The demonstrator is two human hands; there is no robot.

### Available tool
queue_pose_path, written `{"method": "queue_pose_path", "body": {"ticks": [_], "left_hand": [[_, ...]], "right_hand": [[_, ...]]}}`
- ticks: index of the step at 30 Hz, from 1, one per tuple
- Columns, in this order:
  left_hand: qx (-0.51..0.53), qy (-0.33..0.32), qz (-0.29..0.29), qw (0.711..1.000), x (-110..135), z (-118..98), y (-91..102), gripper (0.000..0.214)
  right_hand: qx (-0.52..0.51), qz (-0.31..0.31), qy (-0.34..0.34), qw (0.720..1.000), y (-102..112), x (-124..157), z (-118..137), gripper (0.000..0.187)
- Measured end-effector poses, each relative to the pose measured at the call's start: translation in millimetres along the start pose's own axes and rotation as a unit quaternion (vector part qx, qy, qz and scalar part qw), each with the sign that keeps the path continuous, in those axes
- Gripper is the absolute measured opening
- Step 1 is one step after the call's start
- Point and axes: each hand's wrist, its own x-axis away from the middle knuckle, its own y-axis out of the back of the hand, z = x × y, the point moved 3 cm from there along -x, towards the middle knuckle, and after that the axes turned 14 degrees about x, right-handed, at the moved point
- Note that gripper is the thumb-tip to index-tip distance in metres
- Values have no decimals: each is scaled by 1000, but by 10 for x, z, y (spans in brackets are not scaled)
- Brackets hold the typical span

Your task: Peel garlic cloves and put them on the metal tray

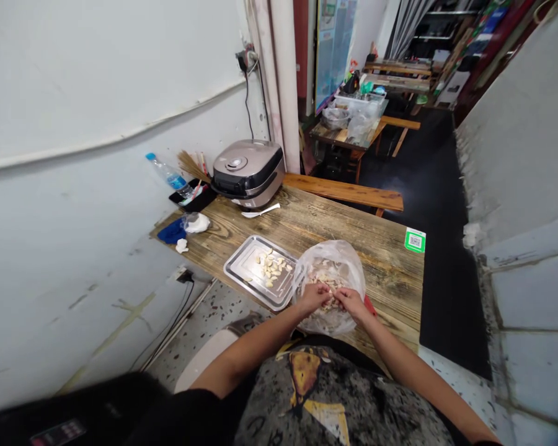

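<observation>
Both hands meet over an open clear plastic bag (353, 263), which holds a heap of unpeeled garlic cloves (325, 271) and loose skins. My left hand (314, 298) and my right hand (351, 302) have their fingertips pinched close together around a small pale garlic clove (332, 292), mostly covered by the fingers. Left of the bag, touching its edge, lies a shallow metal tray (239, 267) with several peeled garlic cloves (270, 267) scattered on it. A bit of something red (370, 305) shows beside the bag, near my right wrist.
The wooden table (385, 260) stands along a white wall. On it are a rice cooker (248, 167), a white knife (261, 212), a black box (195, 198) with a water bottle (172, 175), a blue cloth (172, 231) and a green QR card (415, 240). A bench (344, 192) lies beyond.
</observation>
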Motion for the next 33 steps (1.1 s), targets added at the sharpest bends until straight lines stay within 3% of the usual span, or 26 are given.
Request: {"method": "queue_pose_path", "body": {"ticks": [3, 6, 9, 12, 19, 24, 28, 33], "left_hand": [[85, 40, -1, 996, 36, -29, -25, 21], [213, 97, -9, 972, 68, -58, -49, 19], [295, 133, -10, 946, 85, -104, -70, 14], [307, 140, -12, 941, 86, -146, -88, 11], [261, 65, -21, 963, 100, -242, -178, 23], [190, 2, -11, 982, 121, -322, -239, 34], [179, -22, -31, 983, 125, -330, -244, 40], [151, -68, -68, 984, 144, -365, -255, 35]], "right_hand": [[2, 4, -11, 1000, -1, 0, -24, 33], [13, 4, -10, 1000, 16, 4, -11, 27], [11, -20, 26, 999, 60, 45, 81, 29], [0, -38, 78, 996, 98, 122, 206, 33], [62, -84, 95, 990, 215, 279, 380, 37], [200, -150, 168, 953, 329, 376, 507, 30], [157, -165, 184, 956, 354, 410, 503, 29], [76, -166, 138, 973, 340, 408, 427, 30]]}}
